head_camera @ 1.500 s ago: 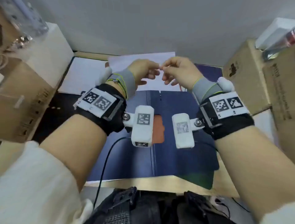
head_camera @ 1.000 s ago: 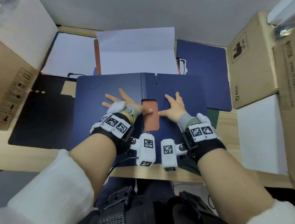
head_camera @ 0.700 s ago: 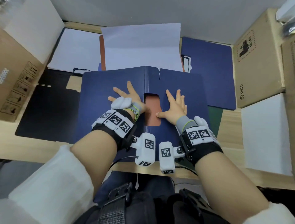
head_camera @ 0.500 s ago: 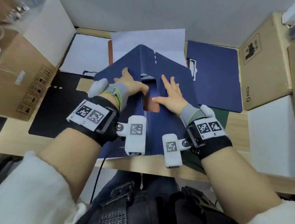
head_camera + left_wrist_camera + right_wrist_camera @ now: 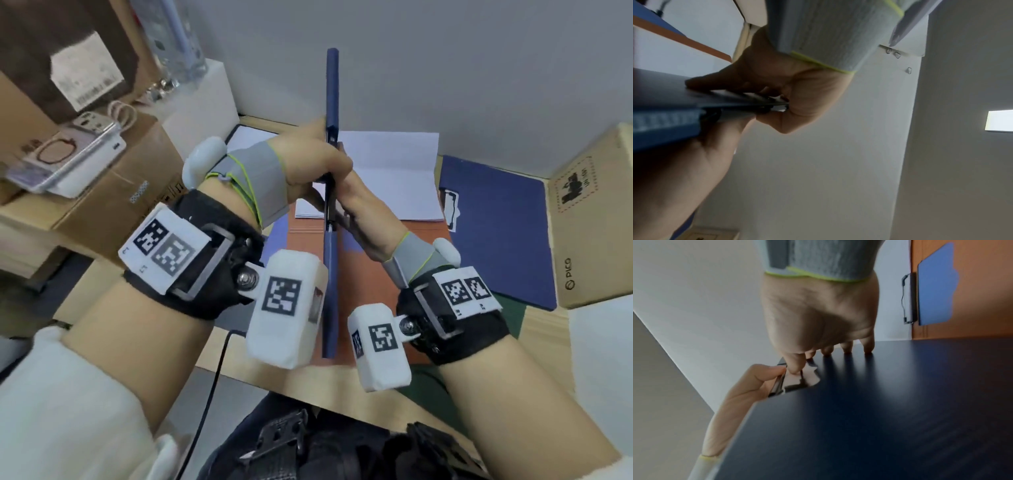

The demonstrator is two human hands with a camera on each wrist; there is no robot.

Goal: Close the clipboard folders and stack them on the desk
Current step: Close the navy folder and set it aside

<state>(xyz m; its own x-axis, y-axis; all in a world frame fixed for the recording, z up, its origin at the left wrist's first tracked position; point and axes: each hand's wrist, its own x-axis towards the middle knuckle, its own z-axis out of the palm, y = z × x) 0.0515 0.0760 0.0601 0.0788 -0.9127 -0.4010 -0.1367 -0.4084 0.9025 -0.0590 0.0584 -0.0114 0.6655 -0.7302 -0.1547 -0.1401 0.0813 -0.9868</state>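
Observation:
A dark blue clipboard folder [image 5: 331,274] is folded shut and stands upright on edge above the desk, seen edge-on between my hands. My left hand [image 5: 315,164] grips its left side, thumb hooked over the upper edge. My right hand [image 5: 359,216] presses flat against its right cover. In the right wrist view my right hand [image 5: 818,321] has its fingertips on the dark cover [image 5: 879,402], thumb by the shiny metal clip [image 5: 801,381]. The left wrist view shows my left hand [image 5: 797,91] holding the folder's edge [image 5: 663,97].
An open orange folder [image 5: 370,291] with white paper [image 5: 387,178] lies on the desk under my hands. Another blue clipboard folder [image 5: 496,222] lies to the right. Cardboard boxes [image 5: 596,222] stand at the right and at the left [image 5: 113,192]. A cable [image 5: 212,377] hangs off the front edge.
The blue folder lay open, covers up, under both flat hands. The hands folded its two halves together and raised it upright off the desk.

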